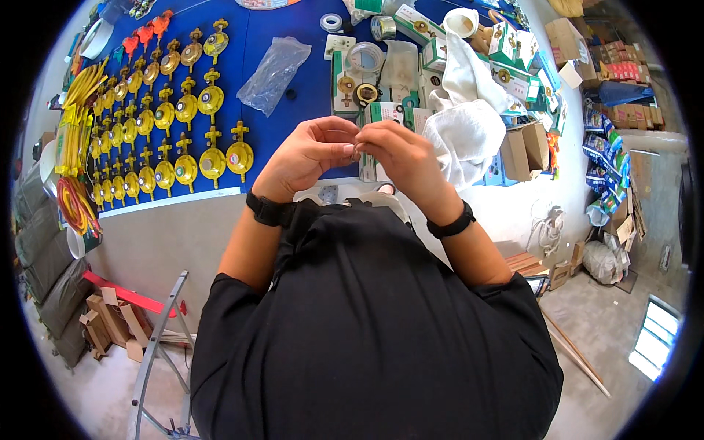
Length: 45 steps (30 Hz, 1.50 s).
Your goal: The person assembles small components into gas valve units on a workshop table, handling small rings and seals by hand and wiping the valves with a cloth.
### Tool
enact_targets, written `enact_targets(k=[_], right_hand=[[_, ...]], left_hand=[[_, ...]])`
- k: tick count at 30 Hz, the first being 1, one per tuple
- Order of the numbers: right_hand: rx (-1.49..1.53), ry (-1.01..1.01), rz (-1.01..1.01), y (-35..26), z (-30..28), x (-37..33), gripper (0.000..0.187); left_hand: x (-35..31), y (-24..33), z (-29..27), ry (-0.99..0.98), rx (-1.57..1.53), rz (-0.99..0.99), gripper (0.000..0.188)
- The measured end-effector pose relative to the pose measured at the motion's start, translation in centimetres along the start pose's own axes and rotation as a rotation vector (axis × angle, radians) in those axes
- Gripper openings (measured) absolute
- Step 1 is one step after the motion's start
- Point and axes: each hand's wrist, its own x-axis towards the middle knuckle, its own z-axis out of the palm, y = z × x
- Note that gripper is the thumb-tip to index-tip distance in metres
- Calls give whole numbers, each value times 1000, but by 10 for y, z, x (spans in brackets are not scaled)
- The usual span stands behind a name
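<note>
Over the front edge of the blue table (312, 99), my left hand (312, 152) and my right hand (405, 159) meet fingertip to fingertip. Both are closed in a pinch around something tiny and dark, too small and covered to name. Just beyond them, a brass-coloured round part with a dark rim (365, 93) rests among green-and-white boxes (345, 77). A crumpled clear plastic bag (274, 75) lies ahead of my left hand, with a small black ring (291, 94) beside it. A white cloth (466, 139) is heaped to the right of my right hand.
Rows of yellow gas regulators (185, 170) cover the table's left side, beside bundled yellow hoses (75, 132). Tape rolls (383, 28) sit at the back. An opened cardboard box (525, 150) stands at right. A metal ladder-like frame (150, 359) rises at lower left.
</note>
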Motion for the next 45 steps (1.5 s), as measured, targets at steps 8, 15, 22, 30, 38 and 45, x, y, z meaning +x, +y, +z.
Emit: enact_targets(k=[8, 15, 22, 30, 38, 45], right_hand=[[71, -35, 144, -1, -9, -5, 22], [17, -80, 73, -1, -7, -5, 28], [-78, -25, 37, 5, -13, -18, 37], [77, 237, 304, -2, -3, -43, 46], [3, 364, 543, -15, 2, -62, 38], [-133, 318, 334, -22, -2, -58, 27]], left_hand=[[-4, -1, 6, 103, 78, 65, 32], [-4, 1, 11, 82, 221, 38, 39], [2, 2, 22, 84, 273, 5, 41], [17, -7, 33, 96, 288, 72, 38], [25, -15, 45, 81, 268, 86, 38], [27, -12, 45, 78, 289, 88, 35]])
